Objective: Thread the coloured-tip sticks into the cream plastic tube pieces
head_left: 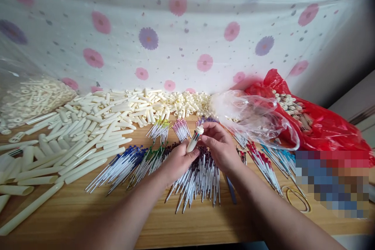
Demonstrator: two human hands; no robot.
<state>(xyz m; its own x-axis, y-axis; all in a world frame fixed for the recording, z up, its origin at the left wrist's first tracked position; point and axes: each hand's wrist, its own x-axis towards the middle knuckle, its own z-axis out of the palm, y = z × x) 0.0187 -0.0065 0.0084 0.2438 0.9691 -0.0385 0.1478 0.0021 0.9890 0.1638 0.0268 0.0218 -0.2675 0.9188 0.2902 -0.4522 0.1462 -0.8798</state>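
Note:
A white multicolour pen [194, 140] with coloured sliders showing in its slots stands tilted above the table. My left hand [178, 161] is closed around its lower barrel. At the top end, the bent fingers of my right hand [218, 142] touch the white end piece [200, 129]; the fingertips are partly hidden behind it. Under both hands lies a pile of dark purple-tipped refills [202, 179]. Blue-tipped refills [120, 164] and green-tipped refills [149, 164] fan out to the left. Red-tipped refills [262, 160] lie to the right.
White pen barrels [79, 144] are heaped on the left, and slotted white parts [190, 102] at the back. A clear bag [38, 95] of small parts stands far left. A red plastic bag [325, 121] lies right, near yellow rubber bands [297, 199]. Flowered sheeting [123, 35] covers the wall.

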